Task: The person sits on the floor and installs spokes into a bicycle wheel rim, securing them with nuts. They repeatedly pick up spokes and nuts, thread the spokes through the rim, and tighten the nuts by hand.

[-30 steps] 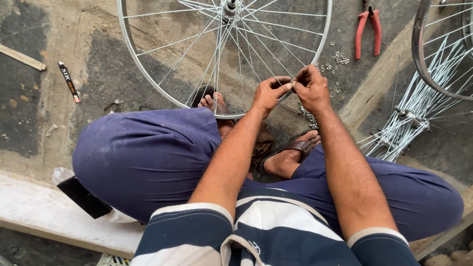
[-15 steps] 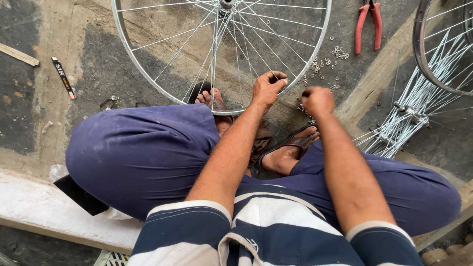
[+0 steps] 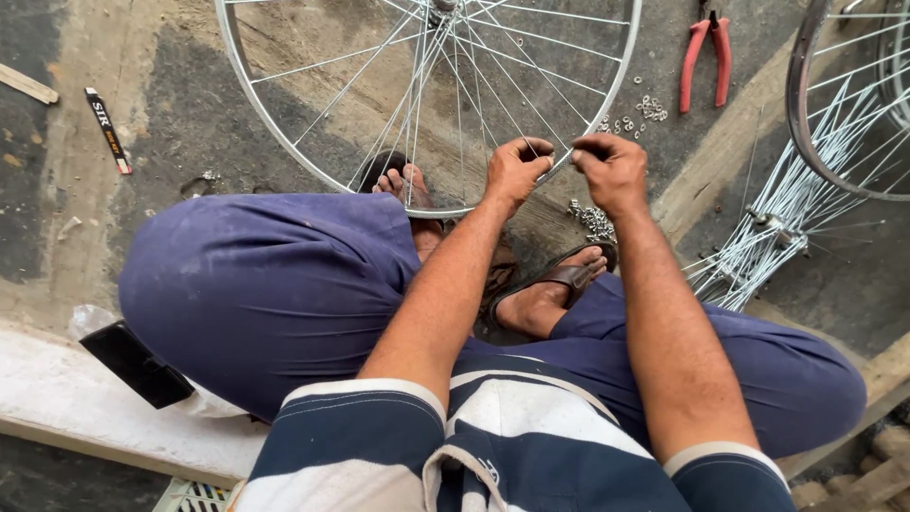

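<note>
The person sits cross-legged on the floor [image 3: 190, 123] with a silver bicycle wheel rim [image 3: 284, 156] lying flat in front of the knees, its spokes [image 3: 493, 104] fanning from the hub toward the near edge. Both hands meet at that near edge. The left hand [image 3: 515, 173] is curled closed over the rim, fingers pinched on it where a spoke arrives. The right hand [image 3: 614, 169] is just beside it, also closed, thumb and fingers pinching something small at the rim; what exactly it grips is too small to tell. A scatter of spoke nipples [image 3: 593, 220] lies on the floor below the right hand, with more near red-handled pliers [image 3: 703, 59] further off. A bundle of loose spokes [image 3: 773, 228] rests to the right, under a second wheel [image 3: 834, 104].
</note>
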